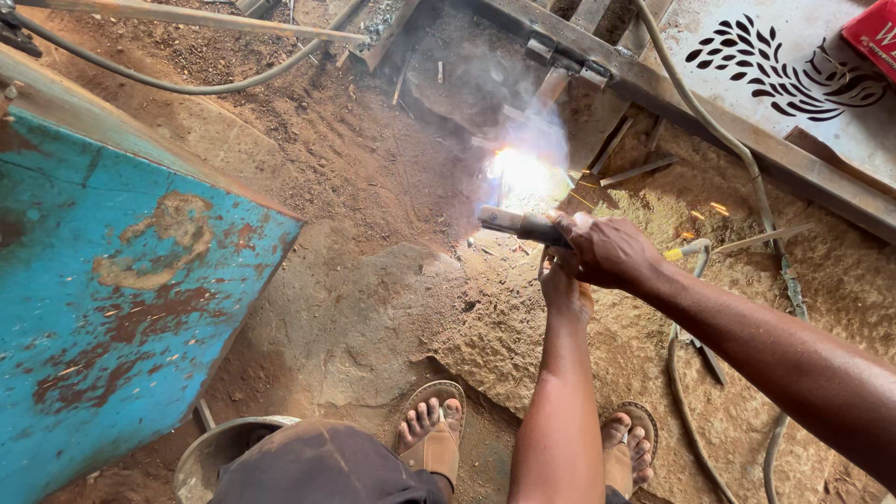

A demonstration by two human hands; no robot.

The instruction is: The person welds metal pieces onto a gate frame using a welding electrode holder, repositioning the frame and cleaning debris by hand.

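Nearest the camera, two sandalled feet (431, 431) stand on the dirt floor (373, 308), with a rusted blue metal panel (112, 299) to the left. Above them the left hand (566, 289) sits under the right hand (607, 252) as a prop; its fingers are mostly hidden, so I cannot tell how they lie. The right hand's fingers are wrapped tight around the welding rod holder (523, 226), whose tip points into the bright arc (525, 175) at the steel frame (597, 84) lying on the ground beyond. To weld well here, it seems wise to keep both hands locked together, hold the arc short and steady, and move evenly along the joint. The cable (747, 177) trails past the feet, well worth keeping clear of sparks. Farthest off lies a cut-out metal sheet (793, 56).
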